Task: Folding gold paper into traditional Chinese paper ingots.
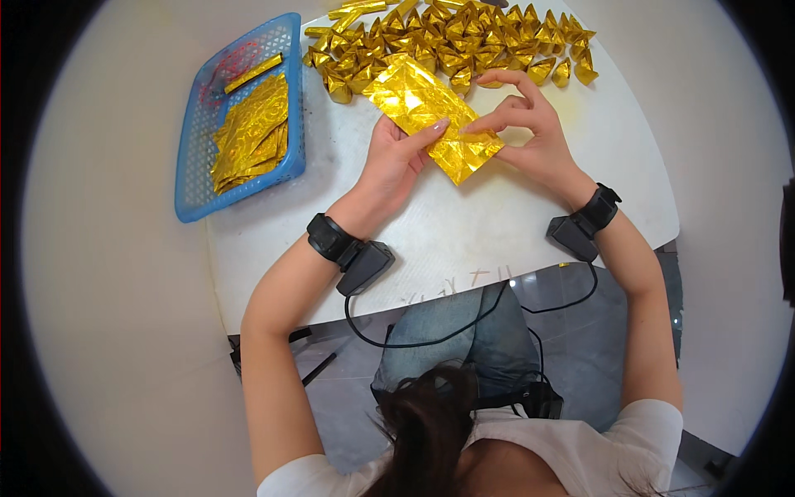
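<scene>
Head camera view: a creased gold foil sheet is held above a white table, just short of rows of folded gold pieces. The left hand grips its near-left edge, thumb pressed on top; the right hand is half curled at the right corner, one finger lying on the foil, though whether it pinches cannot be told. At left, a blue basket carries a stack of similar sheets. The sheet looks light and thin, likely slick-faced, quick to take a crease and prone to tearing if pulled; its edges and corners seem the safest hold, with light fingertip pressure. Hidden from the lens are the sheet's underside and the left fingers beneath it. Glare muddles its crease lines, the crowded pieces overlap too closely to count, and the picture's top edge crops their farthest row.
</scene>
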Demonstrator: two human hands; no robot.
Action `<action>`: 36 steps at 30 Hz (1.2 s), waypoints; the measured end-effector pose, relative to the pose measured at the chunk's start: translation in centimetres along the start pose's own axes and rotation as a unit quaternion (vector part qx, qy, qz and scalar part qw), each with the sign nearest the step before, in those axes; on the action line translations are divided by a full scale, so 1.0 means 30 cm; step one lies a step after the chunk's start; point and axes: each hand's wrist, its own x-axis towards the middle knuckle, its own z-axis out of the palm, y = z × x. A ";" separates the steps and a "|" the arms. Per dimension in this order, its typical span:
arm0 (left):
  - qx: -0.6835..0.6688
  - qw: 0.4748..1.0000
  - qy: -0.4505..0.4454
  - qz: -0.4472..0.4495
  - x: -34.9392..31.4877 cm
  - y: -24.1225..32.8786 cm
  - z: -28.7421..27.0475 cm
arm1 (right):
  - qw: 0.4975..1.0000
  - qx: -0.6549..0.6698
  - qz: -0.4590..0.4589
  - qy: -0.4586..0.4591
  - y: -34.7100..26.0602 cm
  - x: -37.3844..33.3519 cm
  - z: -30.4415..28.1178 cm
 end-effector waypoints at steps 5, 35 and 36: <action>-0.020 1.000 0.021 -0.003 0.004 0.003 0.002 | 0.997 -0.040 -0.059 -0.015 0.006 0.001 -0.016; -0.044 0.999 0.016 -0.026 0.009 0.015 -0.005 | 0.996 0.071 0.058 -0.002 0.052 -0.003 0.016; -0.043 0.999 0.011 -0.023 0.009 0.015 -0.002 | 0.997 0.058 0.059 -0.010 0.055 -0.005 0.011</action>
